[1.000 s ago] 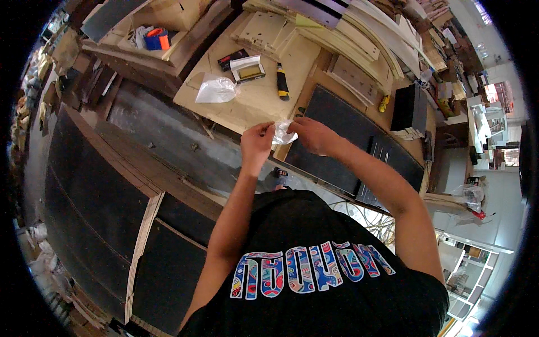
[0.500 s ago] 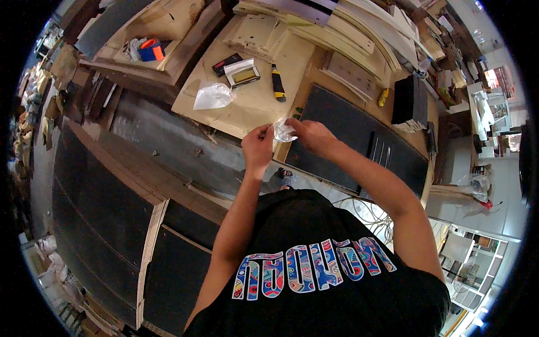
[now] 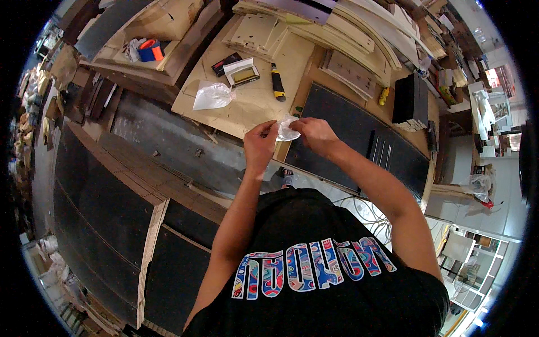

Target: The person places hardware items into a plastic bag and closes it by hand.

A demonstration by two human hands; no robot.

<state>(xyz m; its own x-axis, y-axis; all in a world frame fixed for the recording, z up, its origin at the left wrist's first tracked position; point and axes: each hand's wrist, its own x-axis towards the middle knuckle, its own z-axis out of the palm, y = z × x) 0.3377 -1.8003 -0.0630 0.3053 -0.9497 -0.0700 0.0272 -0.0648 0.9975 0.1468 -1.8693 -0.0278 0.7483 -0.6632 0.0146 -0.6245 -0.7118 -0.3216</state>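
Note:
A small clear plastic bag (image 3: 288,130) is held up between my hands, in front of the near edge of the pale wooden board (image 3: 193,78). My right hand (image 3: 318,136) pinches its right side. At its left edge, the fingers of my left hand (image 3: 260,147) are closed together; the contents of the bag are too small to make out. Beyond my hands lie a yellow-and-black utility knife (image 3: 277,83), an opened white box with a yellowish display-like face (image 3: 242,72), a small black box (image 3: 227,64) and another whitish plastic bag (image 3: 214,96).
A dark panel (image 3: 337,132) with slim black strips (image 3: 380,149) lies right of my hands. Stacked black blocks (image 3: 411,101) and a yellow tool (image 3: 383,96) sit beyond it. Curved wooden pieces (image 3: 359,39) fill the back. Large dark panels (image 3: 101,213) stand at left.
The plastic bag has shifted slightly right and looks more bunched up. My right hand has moved a little to the right with it; my left hand has barely moved.

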